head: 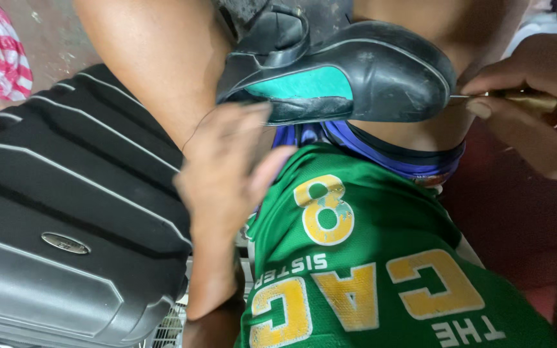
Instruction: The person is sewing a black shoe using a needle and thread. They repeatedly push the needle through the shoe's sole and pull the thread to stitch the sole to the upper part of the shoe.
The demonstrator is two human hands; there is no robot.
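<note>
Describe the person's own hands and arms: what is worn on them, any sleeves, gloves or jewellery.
Both hands are bare. The left hand shows no glove, ring or watch, and its forearm has no sleeve. The right hand is gloveless too, with short plain nails; its wrist is out of frame.

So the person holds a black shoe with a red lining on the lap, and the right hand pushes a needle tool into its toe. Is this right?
Not quite. The lining of the black shoe is teal green, not red, as the head view shows. The rest stands: the shoe lies on the lap, and the right hand pushes a thin needle tool at its toe.
</note>
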